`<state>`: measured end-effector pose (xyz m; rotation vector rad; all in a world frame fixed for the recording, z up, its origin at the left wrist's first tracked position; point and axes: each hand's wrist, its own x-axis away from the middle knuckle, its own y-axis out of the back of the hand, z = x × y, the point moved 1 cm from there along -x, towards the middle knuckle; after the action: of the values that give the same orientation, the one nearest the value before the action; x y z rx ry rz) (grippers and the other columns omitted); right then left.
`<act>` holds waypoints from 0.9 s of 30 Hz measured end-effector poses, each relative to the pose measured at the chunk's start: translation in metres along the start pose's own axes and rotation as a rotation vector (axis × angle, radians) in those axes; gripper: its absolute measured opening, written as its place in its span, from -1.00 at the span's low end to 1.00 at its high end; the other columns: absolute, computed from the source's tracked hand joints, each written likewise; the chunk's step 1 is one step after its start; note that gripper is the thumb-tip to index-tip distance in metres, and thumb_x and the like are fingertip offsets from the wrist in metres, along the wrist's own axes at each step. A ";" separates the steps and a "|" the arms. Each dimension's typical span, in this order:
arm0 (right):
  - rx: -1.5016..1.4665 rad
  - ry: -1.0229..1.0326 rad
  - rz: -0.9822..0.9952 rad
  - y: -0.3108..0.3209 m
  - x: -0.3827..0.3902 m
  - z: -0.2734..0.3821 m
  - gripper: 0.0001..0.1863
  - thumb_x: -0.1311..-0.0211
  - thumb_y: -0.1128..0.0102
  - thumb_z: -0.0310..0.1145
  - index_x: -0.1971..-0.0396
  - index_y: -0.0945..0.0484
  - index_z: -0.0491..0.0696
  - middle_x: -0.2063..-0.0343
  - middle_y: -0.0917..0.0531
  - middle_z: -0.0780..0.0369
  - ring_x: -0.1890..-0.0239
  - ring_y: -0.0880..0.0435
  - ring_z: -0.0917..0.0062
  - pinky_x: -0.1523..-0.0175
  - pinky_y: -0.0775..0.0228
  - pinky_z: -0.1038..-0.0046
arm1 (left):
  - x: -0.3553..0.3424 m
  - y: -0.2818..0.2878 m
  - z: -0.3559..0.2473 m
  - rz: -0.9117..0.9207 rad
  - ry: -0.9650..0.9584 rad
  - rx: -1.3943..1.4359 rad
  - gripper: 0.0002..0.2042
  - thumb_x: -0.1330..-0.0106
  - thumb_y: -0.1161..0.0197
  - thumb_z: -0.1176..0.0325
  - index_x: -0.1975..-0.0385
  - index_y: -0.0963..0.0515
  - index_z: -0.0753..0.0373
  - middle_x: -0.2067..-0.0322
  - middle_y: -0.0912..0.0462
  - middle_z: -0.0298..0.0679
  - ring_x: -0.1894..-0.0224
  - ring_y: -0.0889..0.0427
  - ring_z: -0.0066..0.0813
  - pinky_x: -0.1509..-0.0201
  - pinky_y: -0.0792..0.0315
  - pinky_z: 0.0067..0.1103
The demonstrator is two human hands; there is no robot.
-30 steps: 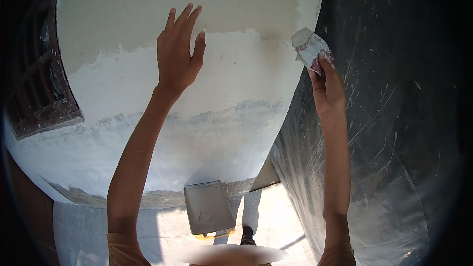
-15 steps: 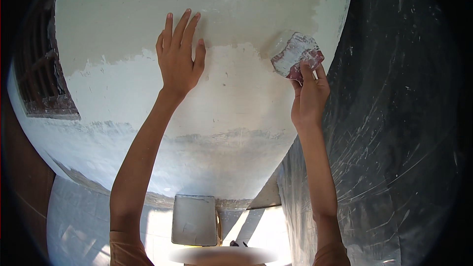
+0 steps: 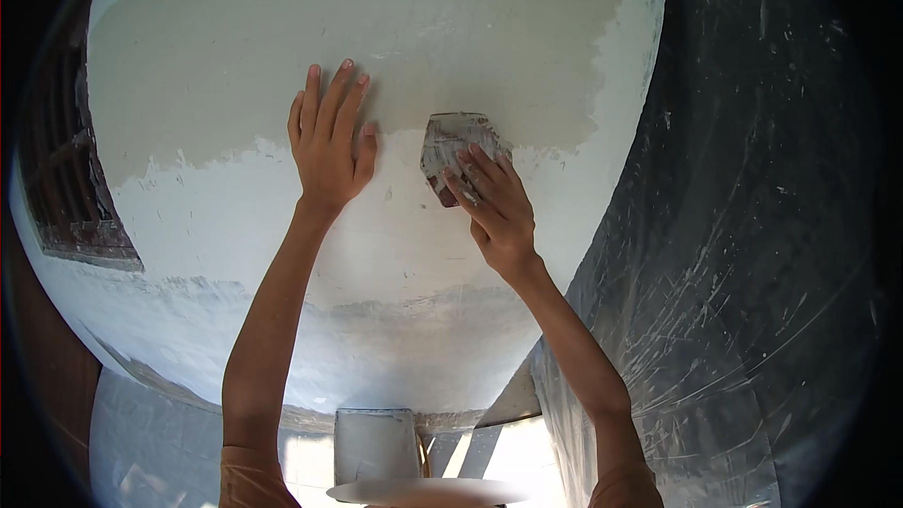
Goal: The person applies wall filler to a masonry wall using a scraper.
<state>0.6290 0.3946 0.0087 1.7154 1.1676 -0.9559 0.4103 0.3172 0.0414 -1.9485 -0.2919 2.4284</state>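
Observation:
A wide, flat scraper [image 3: 439,136] smeared with pale compound lies against the wall [image 3: 386,245], near the ragged border between a greyish-green coat and a paler area. My right hand [image 3: 483,198] grips it, fingers spread over its back and lower part. Left of it, my left hand [image 3: 331,136] rests on or very near the wall with fingers apart, holding nothing.
A dark wooden grille window [image 3: 71,188] is at the left. Dark, paint-streaked plastic sheeting [image 3: 743,226] hangs at the right. Below, a grey tray [image 3: 373,452] stands at the wall's foot on a sunlit, partly shadowed floor [image 3: 508,461].
My right hand has brought the scraper leftward and down from the wall's right edge onto its middle, turning it over. My left hand sits lower in the view.

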 end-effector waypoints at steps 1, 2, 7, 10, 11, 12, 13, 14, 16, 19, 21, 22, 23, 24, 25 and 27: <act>0.003 -0.003 0.003 -0.003 0.002 -0.002 -0.57 -0.08 -0.18 -0.66 0.04 -0.63 0.04 -0.02 -0.63 0.18 -0.23 -0.48 0.29 -0.33 -0.24 0.15 | 0.000 0.001 0.001 -0.020 -0.005 0.015 -0.52 -0.31 0.03 0.32 -0.26 -0.33 0.21 -0.31 -0.33 -0.19 -0.43 -0.11 -0.07 -0.38 0.03 -0.21; 0.046 0.013 0.008 -0.006 0.003 -0.004 -0.60 -0.09 -0.21 -0.61 0.05 -0.64 0.06 -0.03 -0.63 0.21 -0.23 -0.48 0.32 -0.34 -0.24 0.17 | -0.001 0.000 0.000 -0.017 -0.003 0.019 -0.52 -0.31 0.03 0.32 -0.26 -0.33 0.21 -0.31 -0.33 -0.19 -0.43 -0.11 -0.07 -0.38 0.03 -0.21; 0.151 0.060 -0.002 -0.024 0.012 -0.011 -0.66 -0.13 -0.24 -0.47 0.06 -0.64 0.12 -0.02 -0.64 0.29 -0.23 -0.49 0.40 -0.36 -0.18 0.21 | -0.001 -0.001 0.000 -0.016 0.018 0.044 -0.51 -0.29 0.02 0.33 -0.25 -0.34 0.22 -0.30 -0.33 -0.19 -0.43 -0.11 -0.07 -0.38 0.04 -0.22; 0.180 0.035 0.013 -0.031 0.014 -0.016 -0.69 -0.17 -0.20 -0.44 0.07 -0.64 0.14 -0.01 -0.65 0.30 -0.25 -0.47 0.43 -0.39 -0.13 0.23 | -0.001 0.000 0.000 -0.014 0.020 0.054 -0.51 -0.27 0.01 0.35 -0.24 -0.34 0.22 -0.30 -0.34 -0.19 -0.43 -0.11 -0.07 -0.38 0.04 -0.23; 0.197 0.038 0.020 -0.033 0.015 -0.017 -0.69 -0.18 -0.19 -0.43 0.06 -0.64 0.14 -0.02 -0.65 0.31 -0.26 -0.45 0.44 -0.40 -0.12 0.23 | -0.001 0.000 0.000 -0.009 0.021 0.055 -0.51 -0.27 0.01 0.35 -0.24 -0.34 0.22 -0.30 -0.34 -0.19 -0.43 -0.11 -0.07 -0.38 0.04 -0.23; 0.214 0.041 0.027 -0.035 0.016 -0.018 -0.69 -0.19 -0.18 -0.43 0.06 -0.64 0.14 -0.02 -0.64 0.33 -0.27 -0.43 0.45 -0.40 -0.11 0.24 | 0.000 0.000 0.000 -0.007 0.023 0.063 -0.51 -0.26 0.01 0.35 -0.24 -0.34 0.22 -0.29 -0.35 -0.20 -0.43 -0.11 -0.07 -0.38 0.04 -0.23; 0.213 0.040 0.029 -0.035 0.018 -0.019 -0.69 -0.19 -0.18 -0.43 0.06 -0.64 0.14 -0.02 -0.64 0.33 -0.27 -0.43 0.45 -0.40 -0.11 0.24 | 0.000 -0.001 0.000 -0.008 0.024 0.069 -0.50 -0.25 0.00 0.36 -0.24 -0.34 0.21 -0.29 -0.35 -0.20 -0.42 -0.11 -0.07 -0.38 0.04 -0.23; 0.205 0.018 0.063 -0.036 0.020 -0.020 -0.68 -0.18 -0.19 -0.43 0.05 -0.64 0.15 -0.05 -0.63 0.34 -0.28 -0.42 0.47 -0.40 -0.11 0.24 | 0.000 -0.001 0.000 -0.006 0.025 0.069 -0.50 -0.25 0.00 0.36 -0.24 -0.34 0.21 -0.29 -0.35 -0.20 -0.42 -0.11 -0.07 -0.38 0.04 -0.23; 0.194 -0.007 0.100 -0.037 0.021 -0.019 -0.66 -0.18 -0.19 -0.44 0.04 -0.64 0.15 -0.07 -0.62 0.36 -0.29 -0.40 0.48 -0.40 -0.11 0.24 | 0.001 -0.001 0.000 -0.003 0.034 0.070 -0.51 -0.25 0.00 0.36 -0.24 -0.35 0.20 -0.28 -0.36 -0.21 -0.42 -0.11 -0.08 -0.38 0.03 -0.24; 0.158 -0.047 0.132 -0.034 0.021 -0.016 -0.63 -0.16 -0.19 -0.45 0.01 -0.63 0.16 -0.08 -0.61 0.36 -0.30 -0.39 0.49 -0.41 -0.10 0.24 | 0.000 -0.001 0.002 -0.008 0.034 0.077 -0.51 -0.25 0.00 0.35 -0.23 -0.36 0.19 -0.28 -0.37 -0.22 -0.42 -0.12 -0.08 -0.38 0.03 -0.24; 0.171 -0.050 0.181 -0.030 0.023 -0.015 -0.61 -0.14 -0.20 -0.47 0.01 -0.63 0.15 -0.07 -0.61 0.36 -0.31 -0.38 0.50 -0.41 -0.10 0.24 | -0.001 -0.002 0.002 -0.009 0.037 0.077 -0.51 -0.25 0.00 0.35 -0.23 -0.36 0.19 -0.28 -0.37 -0.22 -0.42 -0.12 -0.08 -0.38 0.03 -0.23; 0.175 -0.049 0.183 -0.029 0.026 -0.014 -0.61 -0.14 -0.20 -0.47 0.01 -0.63 0.15 -0.07 -0.61 0.36 -0.31 -0.38 0.50 -0.41 -0.10 0.24 | -0.001 -0.001 0.002 -0.011 0.040 0.074 -0.51 -0.25 0.00 0.34 -0.23 -0.36 0.19 -0.28 -0.36 -0.22 -0.42 -0.12 -0.08 -0.38 0.03 -0.23; 0.169 -0.055 0.209 -0.029 0.033 -0.013 -0.60 -0.13 -0.20 -0.48 0.00 -0.62 0.15 -0.07 -0.62 0.37 -0.31 -0.38 0.50 -0.41 -0.10 0.23 | -0.002 -0.001 0.002 -0.015 0.041 0.077 -0.51 -0.25 0.00 0.34 -0.23 -0.36 0.19 -0.28 -0.36 -0.22 -0.42 -0.12 -0.08 -0.38 0.03 -0.23; 0.163 -0.060 0.233 -0.026 0.037 -0.011 -0.59 -0.13 -0.21 -0.49 0.00 -0.62 0.15 -0.06 -0.62 0.38 -0.31 -0.38 0.50 -0.41 -0.10 0.23 | -0.003 -0.001 0.002 -0.013 0.038 0.077 -0.51 -0.25 0.01 0.34 -0.23 -0.36 0.19 -0.28 -0.36 -0.22 -0.42 -0.12 -0.09 -0.38 0.03 -0.23; 0.165 -0.060 0.233 -0.024 0.042 -0.006 -0.59 -0.13 -0.21 -0.49 0.00 -0.62 0.15 -0.06 -0.62 0.38 -0.31 -0.38 0.50 -0.41 -0.10 0.23 | -0.002 -0.002 0.002 -0.007 0.034 0.075 -0.51 -0.25 0.01 0.34 -0.23 -0.36 0.19 -0.28 -0.36 -0.22 -0.42 -0.12 -0.09 -0.38 0.03 -0.23; 0.147 -0.075 0.306 -0.016 0.053 0.005 -0.60 -0.11 -0.22 -0.52 0.02 -0.64 0.15 -0.05 -0.62 0.38 -0.31 -0.38 0.51 -0.41 -0.09 0.23 | 0.001 -0.002 -0.001 0.014 0.041 0.069 -0.52 -0.25 0.01 0.34 -0.23 -0.37 0.19 -0.28 -0.36 -0.22 -0.42 -0.12 -0.10 -0.38 0.02 -0.23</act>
<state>0.6277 0.4109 -0.0444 1.8916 0.7739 -0.9240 0.4104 0.3194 0.0402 -1.9755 -0.1916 2.3700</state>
